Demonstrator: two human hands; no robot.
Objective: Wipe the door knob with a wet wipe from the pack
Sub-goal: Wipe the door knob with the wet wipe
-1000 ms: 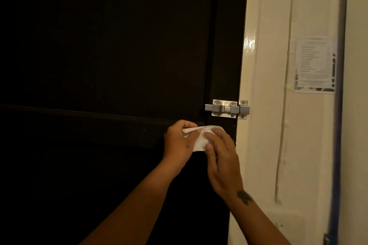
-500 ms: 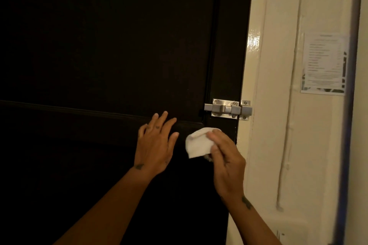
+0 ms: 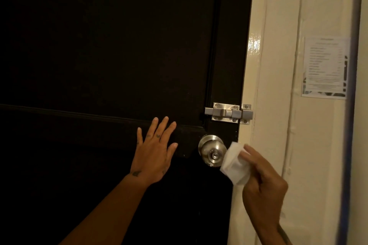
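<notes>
A round silver door knob (image 3: 212,150) sits near the right edge of a dark door (image 3: 111,49). My right hand (image 3: 262,183) holds a crumpled white wet wipe (image 3: 235,162) just right of the knob, its left edge at the knob's rim. My left hand (image 3: 154,151) lies flat on the door to the left of the knob, fingers spread, holding nothing. The wipe pack is not in view.
A silver slide bolt (image 3: 229,113) is fixed just above the knob, bridging door and cream frame (image 3: 258,77). A printed paper notice (image 3: 325,66) is stuck on the wall at the right.
My right hand drew the wipe off the knob to the right, uncovering it. My left hand let go of the wipe, moved left and now rests flat on the door.
</notes>
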